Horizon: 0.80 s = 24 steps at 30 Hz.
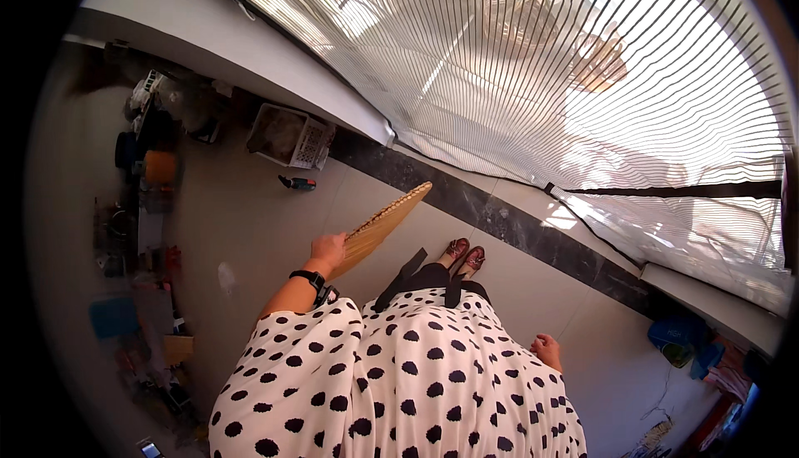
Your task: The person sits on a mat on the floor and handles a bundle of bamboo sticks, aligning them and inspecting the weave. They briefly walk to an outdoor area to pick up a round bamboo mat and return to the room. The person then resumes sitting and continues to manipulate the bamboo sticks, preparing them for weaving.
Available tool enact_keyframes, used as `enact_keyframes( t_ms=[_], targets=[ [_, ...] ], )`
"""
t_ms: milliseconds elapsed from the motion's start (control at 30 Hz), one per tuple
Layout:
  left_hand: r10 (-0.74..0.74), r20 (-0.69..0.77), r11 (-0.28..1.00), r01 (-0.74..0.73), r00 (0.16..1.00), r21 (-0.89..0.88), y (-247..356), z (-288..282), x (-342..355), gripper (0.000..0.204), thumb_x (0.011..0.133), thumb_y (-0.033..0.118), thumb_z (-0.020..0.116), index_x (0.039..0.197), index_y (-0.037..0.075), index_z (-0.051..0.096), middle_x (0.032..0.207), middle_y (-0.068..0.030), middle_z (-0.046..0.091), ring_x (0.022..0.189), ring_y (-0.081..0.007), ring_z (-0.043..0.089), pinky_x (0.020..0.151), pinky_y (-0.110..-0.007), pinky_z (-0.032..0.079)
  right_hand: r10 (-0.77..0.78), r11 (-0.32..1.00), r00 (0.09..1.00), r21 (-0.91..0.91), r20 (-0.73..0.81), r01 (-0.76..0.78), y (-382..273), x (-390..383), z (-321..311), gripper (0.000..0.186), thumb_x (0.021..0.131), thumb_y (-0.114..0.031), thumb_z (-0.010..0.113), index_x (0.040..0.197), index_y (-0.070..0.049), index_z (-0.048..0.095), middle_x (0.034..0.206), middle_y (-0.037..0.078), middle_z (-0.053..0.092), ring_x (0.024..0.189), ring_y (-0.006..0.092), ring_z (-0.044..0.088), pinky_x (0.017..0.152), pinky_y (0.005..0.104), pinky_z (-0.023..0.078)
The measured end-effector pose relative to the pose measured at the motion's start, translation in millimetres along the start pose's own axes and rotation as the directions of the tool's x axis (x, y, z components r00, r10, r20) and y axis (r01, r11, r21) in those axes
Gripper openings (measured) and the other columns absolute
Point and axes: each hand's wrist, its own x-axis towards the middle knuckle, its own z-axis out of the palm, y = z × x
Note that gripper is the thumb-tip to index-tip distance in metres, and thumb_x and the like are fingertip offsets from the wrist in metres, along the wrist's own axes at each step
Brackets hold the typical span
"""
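I am looking straight down at a person in a white top with black dots, standing on a pale tiled floor (266,233). My left hand (329,252) holds a flat woven bamboo fan (384,222), the colour of straw. The hand is wrapped around the bottom end of the fan, fingers curled and pressed together on it, though I cannot see each finger clearly. From that hand the fan points out toward about 1 o'clock, so its long way runs from the hand up and to the right, and its far tip comes close to the dark stone strip (499,217) on the floor by the window. A black watch (310,278) sits on that wrist. My right hand (547,350) hangs low at about 4 o'clock from the fan, well apart from it. It holds nothing that I can see, and its fingers look loosely curled, but it is small here, so I cannot tell for sure. The left hand is the one on the fan; the right is far from it. My two feet in brown sandals (464,255) stand just beside the fan, to its right. At about 10 o'clock from the fan a white plastic basket (291,136) rests by the wall, with a small dark tool (297,183) near it.
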Motion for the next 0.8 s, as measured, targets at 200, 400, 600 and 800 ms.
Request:
enact_keyframes(
  t_ms=[200,400,600,800],
  targets=[
    [-0.124,-0.067,0.991,0.12,0.99,-0.056,-73,30,-30,0.019,0.077,0.019,0.05,0.091,0.01,0.058,0.076,-0.0147,0.061,0.072,-0.034,0.057,0.062,-0.044,0.046,0.14,0.989,0.985,0.07,-0.102,-0.134,-8,49,-4,0.028,0.084,-0.018,0.048,0.106,-0.002,0.051,0.075,0.009,0.06,0.061,0.0168,0.061,0.047,0.0252,0.044],
    [-0.242,0.011,0.967,0.242,0.97,-0.085,-107,52,-24,0.02,0.074,0.017,0.05,0.09,0.009,0.059,0.078,-0.0149,0.061,0.072,-0.0338,0.058,0.063,-0.045,0.046,0.009,0.997,0.997,-0.071,-0.077,-0.015,-100,63,10,0.027,0.084,-0.019,0.047,0.106,-0.003,0.051,0.074,0.006,0.06,0.061,0.0144,0.06,0.046,0.0241,0.043],
    [-0.284,0.055,0.936,0.289,0.957,-0.202,-160,82,-5,0.016,0.074,0.017,0.049,0.085,0.008,0.058,0.08,-0.0146,0.061,0.074,-0.0335,0.059,0.064,-0.044,0.047,-0.089,0.984,0.995,-0.16,-0.044,0.081,-237,71,78,0.024,0.083,-0.017,0.048,0.101,-0.002,0.055,0.076,0.008,0.061,0.062,0.0144,0.061,0.05,0.0247,0.046],
    [-0.27,0.17,0.913,0.308,0.948,-0.268,-182,65,16,0.023,0.072,0.014,0.052,0.094,0.008,0.057,0.083,-0.0149,0.062,0.078,-0.0334,0.059,0.067,-0.043,0.048,-0.472,0.739,0.874,-0.489,0.115,0.463,-348,98,136,0.025,0.08,-0.015,0.052,0.1,0.001,0.056,0.074,0.01,0.063,0.064,0.0157,0.062,0.058,0.0263,0.049]
  ],
)
